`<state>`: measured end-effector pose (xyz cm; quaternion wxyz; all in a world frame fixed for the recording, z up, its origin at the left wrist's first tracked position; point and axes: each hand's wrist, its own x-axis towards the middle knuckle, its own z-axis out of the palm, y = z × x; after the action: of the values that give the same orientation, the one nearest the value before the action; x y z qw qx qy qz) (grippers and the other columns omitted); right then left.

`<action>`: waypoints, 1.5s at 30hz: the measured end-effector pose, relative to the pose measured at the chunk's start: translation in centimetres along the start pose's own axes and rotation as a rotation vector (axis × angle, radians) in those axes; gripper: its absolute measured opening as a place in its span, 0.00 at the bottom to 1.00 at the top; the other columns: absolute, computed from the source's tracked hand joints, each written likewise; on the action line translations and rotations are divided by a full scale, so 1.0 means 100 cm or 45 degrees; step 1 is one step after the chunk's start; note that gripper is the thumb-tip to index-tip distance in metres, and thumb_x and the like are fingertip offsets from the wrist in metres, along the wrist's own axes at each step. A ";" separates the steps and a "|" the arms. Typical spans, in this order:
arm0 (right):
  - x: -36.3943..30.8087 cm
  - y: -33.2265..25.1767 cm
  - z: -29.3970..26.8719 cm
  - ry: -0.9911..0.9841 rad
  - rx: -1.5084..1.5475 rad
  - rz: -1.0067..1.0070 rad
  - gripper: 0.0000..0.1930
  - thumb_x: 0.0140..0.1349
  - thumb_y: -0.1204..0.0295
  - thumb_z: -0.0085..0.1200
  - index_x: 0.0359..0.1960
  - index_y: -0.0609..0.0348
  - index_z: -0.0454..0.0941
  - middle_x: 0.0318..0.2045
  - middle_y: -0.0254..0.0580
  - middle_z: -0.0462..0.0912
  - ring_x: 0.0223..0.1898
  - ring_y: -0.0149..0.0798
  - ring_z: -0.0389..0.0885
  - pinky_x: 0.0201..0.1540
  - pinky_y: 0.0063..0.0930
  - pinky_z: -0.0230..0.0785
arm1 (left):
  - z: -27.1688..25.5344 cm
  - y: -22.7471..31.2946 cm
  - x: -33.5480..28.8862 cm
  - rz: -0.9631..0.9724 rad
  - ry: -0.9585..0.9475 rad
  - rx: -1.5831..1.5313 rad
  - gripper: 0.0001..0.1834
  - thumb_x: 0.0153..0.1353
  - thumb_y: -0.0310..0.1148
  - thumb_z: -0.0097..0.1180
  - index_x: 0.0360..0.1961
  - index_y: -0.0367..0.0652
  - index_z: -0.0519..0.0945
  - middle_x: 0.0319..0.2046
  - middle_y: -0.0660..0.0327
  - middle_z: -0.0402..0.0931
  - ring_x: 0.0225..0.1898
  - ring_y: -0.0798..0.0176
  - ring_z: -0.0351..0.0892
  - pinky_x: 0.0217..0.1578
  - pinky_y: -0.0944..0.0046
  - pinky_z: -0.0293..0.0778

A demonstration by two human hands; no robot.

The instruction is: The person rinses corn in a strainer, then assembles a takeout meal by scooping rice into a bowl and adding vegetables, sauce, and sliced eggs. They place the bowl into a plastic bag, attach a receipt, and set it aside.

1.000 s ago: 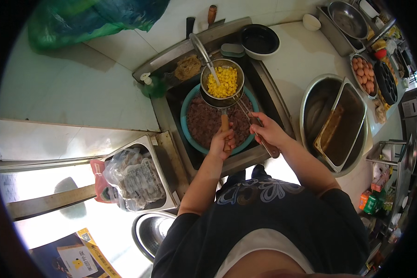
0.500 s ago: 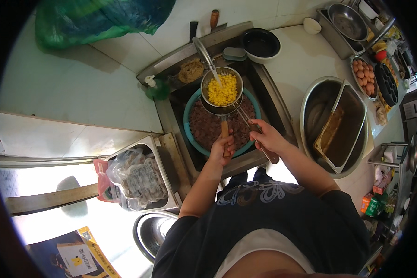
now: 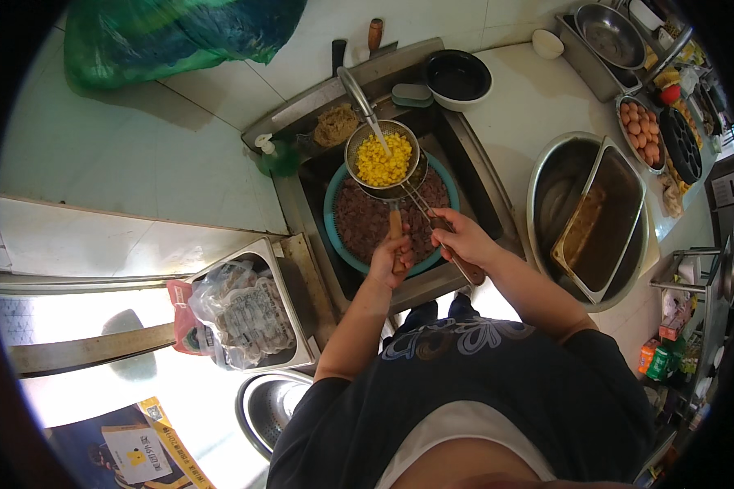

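My right hand (image 3: 465,240) is closed around the long handle of a metal strainer (image 3: 417,198). Yellow corn kernels (image 3: 383,160) fill the strainer's bowl, right under the tap (image 3: 356,91), and water seems to run onto them. Just below it, my left hand (image 3: 391,261) grips the wooden handle of a small round pan (image 3: 395,220), whose bowl is mostly hidden beneath the strainer. Both are held over a teal basin (image 3: 331,218) of reddish-brown chopped pieces, perhaps meat, standing in the sink (image 3: 489,191).
Right of the sink are a large steel bowl (image 3: 538,183) with a rectangular pan (image 3: 595,232) tilted in it, and eggs (image 3: 640,130) farther off. A soap bottle (image 3: 279,156) and a black bowl (image 3: 458,75) flank the tap. At left sits a steel container (image 3: 306,350) with bagged goods.
The strainer of corn has shifted slightly left under the tap, uncovering some of the pan on its right side. My right hand moved a little left with it; my left hand stays in place.
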<state>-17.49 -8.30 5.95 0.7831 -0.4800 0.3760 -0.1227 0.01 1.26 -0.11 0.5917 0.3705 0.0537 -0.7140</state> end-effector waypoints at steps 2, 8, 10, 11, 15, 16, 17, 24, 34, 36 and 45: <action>-0.002 -0.001 -0.001 0.067 -0.034 -0.009 0.26 0.63 0.74 0.48 0.63 0.60 0.57 0.28 0.38 0.75 0.20 0.28 0.71 0.22 0.23 0.66 | -0.002 0.000 0.000 -0.038 0.011 -0.021 0.14 0.60 0.24 0.47 0.47 0.47 0.68 0.20 0.67 0.63 0.15 0.71 0.61 0.16 0.69 0.60; -0.006 -0.009 -0.016 0.180 -0.098 -0.106 0.23 0.65 0.73 0.46 0.61 0.57 0.59 0.30 0.38 0.75 0.21 0.28 0.71 0.23 0.23 0.66 | -0.005 -0.002 -0.001 -0.007 0.026 0.043 0.14 0.59 0.26 0.49 0.46 0.49 0.69 0.20 0.67 0.63 0.16 0.71 0.60 0.17 0.69 0.59; -0.009 -0.009 -0.020 0.184 -0.029 -0.070 0.22 0.65 0.74 0.46 0.61 0.57 0.60 0.30 0.38 0.74 0.20 0.28 0.71 0.22 0.23 0.65 | -0.005 -0.003 0.000 -0.004 0.035 0.083 0.13 0.59 0.26 0.50 0.46 0.49 0.70 0.20 0.67 0.63 0.16 0.71 0.61 0.17 0.69 0.59; -0.011 -0.008 -0.020 0.208 0.001 -0.077 0.22 0.65 0.74 0.46 0.61 0.57 0.60 0.30 0.37 0.74 0.20 0.27 0.71 0.22 0.23 0.65 | -0.005 -0.003 0.000 -0.002 0.039 0.103 0.13 0.59 0.26 0.50 0.46 0.49 0.70 0.21 0.68 0.63 0.16 0.71 0.61 0.17 0.69 0.59; -0.021 -0.003 -0.023 0.283 0.082 -0.158 0.25 0.64 0.74 0.46 0.62 0.61 0.57 0.30 0.39 0.75 0.20 0.28 0.71 0.22 0.23 0.66 | -0.005 -0.002 0.000 0.017 0.043 0.112 0.12 0.59 0.26 0.49 0.44 0.49 0.70 0.21 0.67 0.62 0.17 0.71 0.61 0.17 0.68 0.59; -0.024 -0.003 -0.025 0.309 0.071 -0.128 0.25 0.64 0.74 0.46 0.62 0.61 0.57 0.30 0.39 0.74 0.20 0.28 0.71 0.22 0.23 0.65 | -0.006 -0.001 -0.001 0.009 0.047 0.112 0.12 0.59 0.26 0.49 0.44 0.49 0.69 0.21 0.67 0.62 0.17 0.71 0.61 0.18 0.68 0.59; -0.028 -0.002 -0.027 0.330 0.068 -0.139 0.25 0.64 0.75 0.46 0.62 0.60 0.57 0.30 0.39 0.74 0.20 0.28 0.71 0.22 0.23 0.65 | -0.006 -0.001 -0.002 0.000 0.050 0.115 0.12 0.59 0.26 0.49 0.44 0.49 0.69 0.21 0.67 0.63 0.17 0.71 0.61 0.18 0.68 0.59; -0.054 0.012 -0.039 0.380 0.113 -0.138 0.24 0.64 0.75 0.45 0.62 0.60 0.57 0.30 0.39 0.73 0.20 0.28 0.71 0.22 0.22 0.65 | -0.005 0.000 -0.010 0.020 0.116 0.126 0.14 0.61 0.26 0.48 0.48 0.49 0.67 0.23 0.67 0.63 0.18 0.71 0.61 0.18 0.68 0.59; -0.092 0.072 -0.057 0.413 0.131 -0.066 0.25 0.64 0.74 0.46 0.63 0.57 0.56 0.30 0.37 0.75 0.21 0.28 0.72 0.23 0.22 0.65 | 0.006 -0.005 -0.044 -0.015 0.098 0.290 0.16 0.59 0.26 0.50 0.49 0.47 0.67 0.22 0.66 0.63 0.17 0.71 0.62 0.18 0.68 0.59; -0.104 0.084 -0.060 0.424 0.139 -0.027 0.25 0.64 0.74 0.47 0.63 0.56 0.56 0.29 0.37 0.75 0.21 0.28 0.72 0.22 0.22 0.66 | 0.011 -0.008 -0.052 -0.034 0.108 0.319 0.17 0.59 0.25 0.50 0.50 0.47 0.67 0.22 0.66 0.63 0.17 0.71 0.62 0.18 0.68 0.59; -0.147 0.112 -0.065 0.346 0.073 0.162 0.27 0.62 0.75 0.47 0.64 0.54 0.55 0.29 0.37 0.76 0.22 0.29 0.73 0.25 0.23 0.68 | 0.030 -0.033 -0.081 -0.081 0.249 0.690 0.19 0.58 0.24 0.49 0.51 0.46 0.65 0.21 0.66 0.62 0.15 0.71 0.60 0.17 0.68 0.59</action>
<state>-34.07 1.23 1.73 0.7445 -0.4115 0.5046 -0.1473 -4.07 7.19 5.67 0.4405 0.5802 -0.0705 -0.6814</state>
